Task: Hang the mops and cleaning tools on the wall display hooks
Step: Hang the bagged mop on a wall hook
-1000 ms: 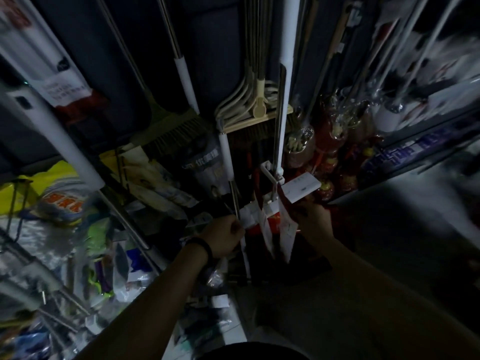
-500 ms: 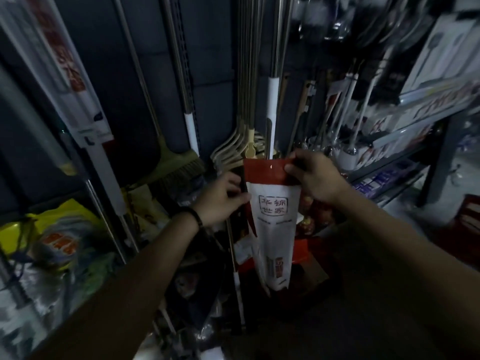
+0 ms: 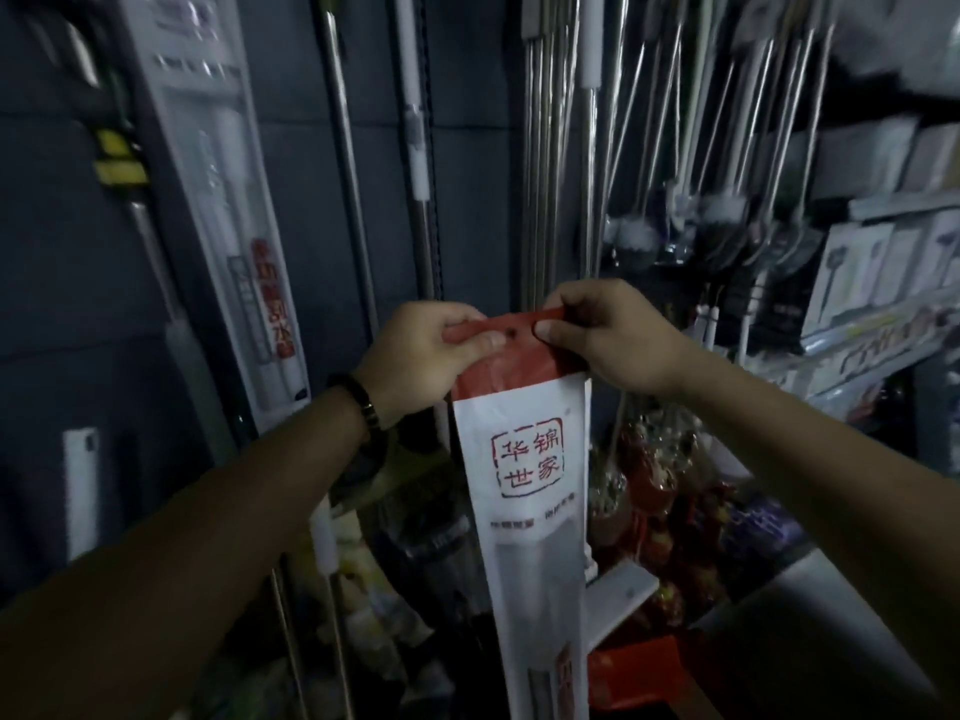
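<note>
Left hand (image 3: 426, 350) and right hand (image 3: 602, 330) pinch the red header (image 3: 511, 324) of the packaged mop (image 3: 524, 491); next, I judge, its hole must meet a wall hook, not visible here.

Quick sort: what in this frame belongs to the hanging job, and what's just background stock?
Job: left hand and right hand, both pinching the red header of the long white package.
Background: hanging metal poles, shelf boxes at right, tall white pack at left.

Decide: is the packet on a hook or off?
Off. Left hand and right hand pinch the packet by its red top; the hole is empty.
</note>
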A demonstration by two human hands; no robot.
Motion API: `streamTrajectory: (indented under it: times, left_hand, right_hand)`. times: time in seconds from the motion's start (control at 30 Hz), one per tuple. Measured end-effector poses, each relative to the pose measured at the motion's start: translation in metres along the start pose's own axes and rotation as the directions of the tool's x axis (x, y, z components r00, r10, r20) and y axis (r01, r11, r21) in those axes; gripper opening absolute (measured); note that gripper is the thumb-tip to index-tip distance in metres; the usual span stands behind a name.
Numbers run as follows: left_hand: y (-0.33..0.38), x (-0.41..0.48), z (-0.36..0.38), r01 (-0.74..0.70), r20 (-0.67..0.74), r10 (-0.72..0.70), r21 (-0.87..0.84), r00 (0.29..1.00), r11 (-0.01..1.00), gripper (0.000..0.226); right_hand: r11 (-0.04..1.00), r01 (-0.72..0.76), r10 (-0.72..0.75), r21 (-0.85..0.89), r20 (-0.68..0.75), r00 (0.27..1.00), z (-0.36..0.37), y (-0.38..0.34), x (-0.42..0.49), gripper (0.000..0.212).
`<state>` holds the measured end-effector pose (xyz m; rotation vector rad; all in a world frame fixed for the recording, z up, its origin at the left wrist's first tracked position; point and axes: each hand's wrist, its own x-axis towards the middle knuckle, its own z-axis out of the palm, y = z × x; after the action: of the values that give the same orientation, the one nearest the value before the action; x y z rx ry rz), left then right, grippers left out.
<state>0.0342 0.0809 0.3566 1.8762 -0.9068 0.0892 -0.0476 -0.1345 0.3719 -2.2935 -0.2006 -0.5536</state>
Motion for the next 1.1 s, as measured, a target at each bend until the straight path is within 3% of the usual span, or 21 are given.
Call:
streamTrajectory:
  times: [0.17, 0.33, 0.83, 1.1]
  left_hand:
    - [0.032, 0.016, -0.052, -0.058, -0.075, 0.067, 0.111, 0.995, 0.992, 0.012]
    - [0.064, 0.041, -0.100, -0.057, -0.198, 0.095, 0.187, 0.976, 0.981, 0.013]
    - [0.163, 0.126, -0.246, 0.010, -0.507, 0.147, 0.294, 0.849, 0.956, 0.018]
    - [0.194, 0.166, -0.307, 0.077, -0.662, 0.240, 0.412, 0.710, 0.908, 0.027]
  right_hand:
    - [0.988, 0.084, -0.080, 0.132, -0.037, 0.996, -0.008, -0.049, 0.035, 0.023]
    - [0.966, 0.174, -0.169, 0.192, -0.045, 0.985, -0.017, -0.089, 0.083, 0.016]
    - [0.887, 0.461, -0.453, -0.018, -0.220, 0.864, -0.056, -0.224, 0.271, 0.015]
    - [0.849, 0.528, -0.518, -0.038, -0.263, 0.814, -0.059, -0.293, 0.341, 0.014]
